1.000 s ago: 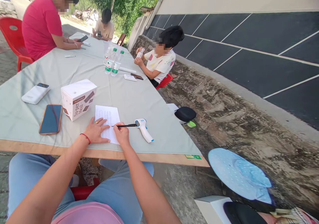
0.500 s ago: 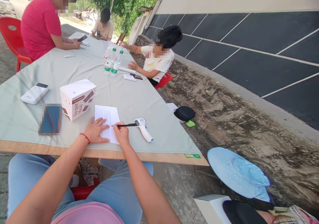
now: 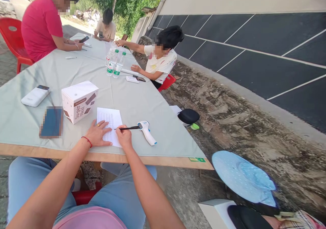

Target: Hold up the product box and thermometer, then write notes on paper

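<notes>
A printed white sheet of paper (image 3: 109, 116) lies near the front edge of the table. Spread flat over its left side is my left hand (image 3: 98, 134), fingers apart, with a ring and a red string at the wrist. My right hand (image 3: 124, 136) is closed around a black pen (image 3: 131, 128), its tip at the paper. Just right of the pen's back end rests a white infrared thermometer (image 3: 147, 133). A white box marked "Super Meal" (image 3: 79, 101) stands behind my left hand. To the left of that hand is a tablet-like item (image 3: 51, 122), its surface blurred out.
A white device with a dark display (image 3: 36, 95) lies at the left. Water bottles (image 3: 118, 65) stand mid-table, near a small white case (image 3: 132, 79). Three people sit around the far side. A light blue hat (image 3: 243, 176) and a black cap (image 3: 188, 116) are to the right.
The person in the white patterned shirt has stretched an arm further left, toward the bottles, and leaned slightly. My hands, the pen and the paper look practically unmoved.
</notes>
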A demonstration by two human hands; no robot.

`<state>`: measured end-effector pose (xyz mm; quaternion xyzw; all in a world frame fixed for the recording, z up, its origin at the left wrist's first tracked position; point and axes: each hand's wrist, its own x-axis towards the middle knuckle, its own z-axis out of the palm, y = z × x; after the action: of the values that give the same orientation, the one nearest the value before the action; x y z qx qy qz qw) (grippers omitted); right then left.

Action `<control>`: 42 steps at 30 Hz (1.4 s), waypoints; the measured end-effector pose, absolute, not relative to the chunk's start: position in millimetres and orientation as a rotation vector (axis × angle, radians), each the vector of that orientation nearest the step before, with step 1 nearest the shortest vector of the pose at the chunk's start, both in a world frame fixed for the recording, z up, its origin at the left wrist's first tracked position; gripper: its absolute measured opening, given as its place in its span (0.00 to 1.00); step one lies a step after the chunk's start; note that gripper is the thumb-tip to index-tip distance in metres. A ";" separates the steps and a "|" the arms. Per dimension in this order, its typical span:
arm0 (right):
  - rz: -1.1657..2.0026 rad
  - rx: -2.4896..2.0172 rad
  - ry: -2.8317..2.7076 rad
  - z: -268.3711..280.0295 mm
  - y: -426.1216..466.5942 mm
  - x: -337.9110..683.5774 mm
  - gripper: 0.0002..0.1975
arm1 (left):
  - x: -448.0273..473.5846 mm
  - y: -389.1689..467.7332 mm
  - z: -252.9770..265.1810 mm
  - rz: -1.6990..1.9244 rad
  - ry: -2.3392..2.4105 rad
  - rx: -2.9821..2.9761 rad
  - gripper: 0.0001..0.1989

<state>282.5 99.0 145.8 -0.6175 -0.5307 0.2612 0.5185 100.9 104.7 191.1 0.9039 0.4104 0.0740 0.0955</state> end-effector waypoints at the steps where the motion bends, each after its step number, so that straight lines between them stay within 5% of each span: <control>1: 0.622 -1.484 -1.277 145.8 98.9 282.5 0.10 | 100.8 104.8 190.5 0.225 1.215 2.681 0.36; 42: 0.605 -1.535 -1.226 150.8 96.8 282.2 0.12 | 101.0 103.8 193.7 0.195 1.218 2.658 0.37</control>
<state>282.2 96.8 150.8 -0.6394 -0.5107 0.2518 0.5166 101.0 103.8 193.7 0.9020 0.4134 0.0660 0.1055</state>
